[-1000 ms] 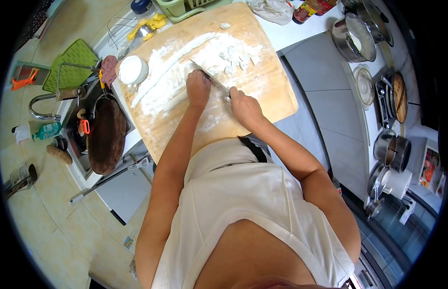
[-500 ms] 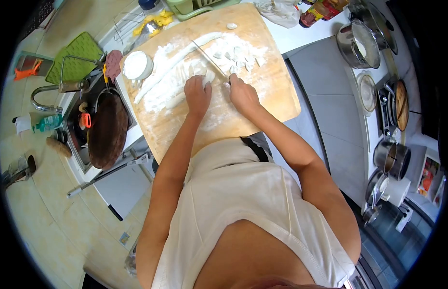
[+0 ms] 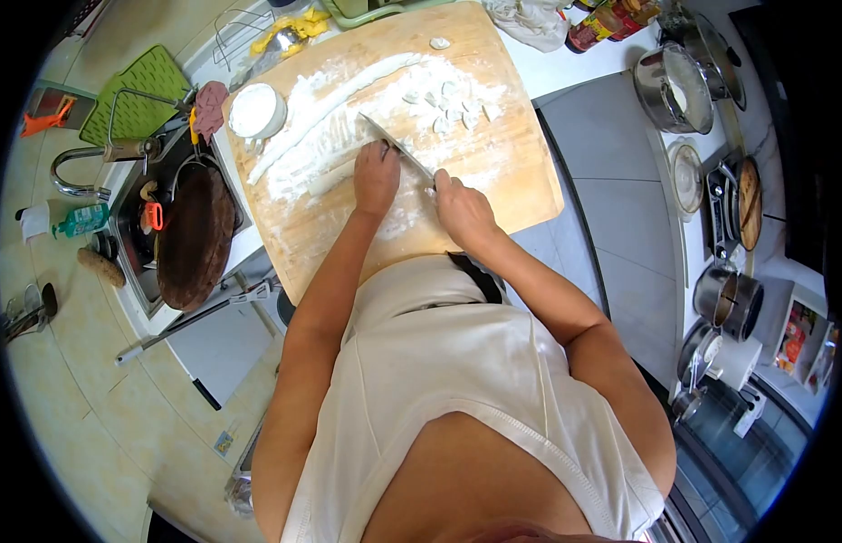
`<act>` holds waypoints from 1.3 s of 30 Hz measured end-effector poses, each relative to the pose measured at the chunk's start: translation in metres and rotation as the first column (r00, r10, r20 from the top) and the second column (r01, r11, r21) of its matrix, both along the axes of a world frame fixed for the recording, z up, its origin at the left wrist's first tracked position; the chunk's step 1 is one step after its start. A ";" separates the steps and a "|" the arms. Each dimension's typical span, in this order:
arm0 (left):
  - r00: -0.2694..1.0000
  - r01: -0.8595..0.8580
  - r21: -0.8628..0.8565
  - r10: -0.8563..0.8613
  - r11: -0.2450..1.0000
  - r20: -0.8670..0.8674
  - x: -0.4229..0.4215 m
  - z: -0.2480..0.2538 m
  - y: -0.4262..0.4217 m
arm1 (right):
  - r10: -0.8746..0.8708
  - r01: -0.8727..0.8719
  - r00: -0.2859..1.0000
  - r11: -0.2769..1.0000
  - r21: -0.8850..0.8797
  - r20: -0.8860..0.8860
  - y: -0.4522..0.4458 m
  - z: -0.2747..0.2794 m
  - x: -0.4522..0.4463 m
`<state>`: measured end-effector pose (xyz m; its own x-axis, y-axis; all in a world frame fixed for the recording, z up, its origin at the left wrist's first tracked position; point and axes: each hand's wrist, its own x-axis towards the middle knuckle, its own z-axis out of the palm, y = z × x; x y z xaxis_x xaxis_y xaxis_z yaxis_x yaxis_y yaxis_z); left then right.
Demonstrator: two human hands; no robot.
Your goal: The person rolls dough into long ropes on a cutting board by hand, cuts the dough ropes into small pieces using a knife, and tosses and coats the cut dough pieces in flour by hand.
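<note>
A floured wooden board [image 3: 521,185] lies in front of me. My right hand [image 3: 463,210] is closed on the handle of a knife [image 3: 405,150], whose blade slants up and left to beside my left fingertips. My left hand [image 3: 377,178] is closed over the right end of a short dough roll [image 3: 332,178]; its fingertips are partly hidden. Beyond them a longer dough rope [image 3: 353,88] runs diagonally across the flour. Several small cut dough pieces [image 3: 442,124] lie right of the blade, and one more piece [image 3: 440,42] sits near the far edge.
A white bowl of flour [image 3: 257,111] stands on the board's left side. Further left is a sink with a faucet [image 3: 77,185] and a large dark round lid or pan [image 3: 196,237]. Jars [image 3: 593,30] stand at the back right; pots [image 3: 673,89] line the right counter.
The knife blade first swung away from my left hand, then came back down beside its fingertips. Cut pieces lie slightly differently on the right. The whole view has shifted a little.
</note>
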<state>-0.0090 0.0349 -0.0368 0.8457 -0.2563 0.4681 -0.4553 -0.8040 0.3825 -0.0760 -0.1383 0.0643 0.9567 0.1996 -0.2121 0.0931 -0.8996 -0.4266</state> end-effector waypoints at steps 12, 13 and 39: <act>0.995 -0.090 -0.150 0.084 0.985 -0.048 0.009 -0.001 0.019 | -0.096 0.087 0.988 0.993 0.078 0.123 0.000 -0.013 0.052; 0.992 -0.114 -0.159 0.104 0.981 -0.067 0.009 -0.002 0.020 | -0.067 0.060 0.993 0.995 0.075 0.098 0.002 -0.010 0.047; 0.984 -0.175 -0.114 0.169 0.978 -0.060 -0.011 -0.002 0.034 | 0.081 -0.087 0.989 0.995 0.043 0.121 0.028 -0.001 0.026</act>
<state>-0.0197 0.0689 -0.0387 0.8954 -0.0507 0.4423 -0.2923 -0.8162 0.4984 -0.0499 -0.1105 0.0630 0.9539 0.2875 -0.0861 0.2200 -0.8651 -0.4508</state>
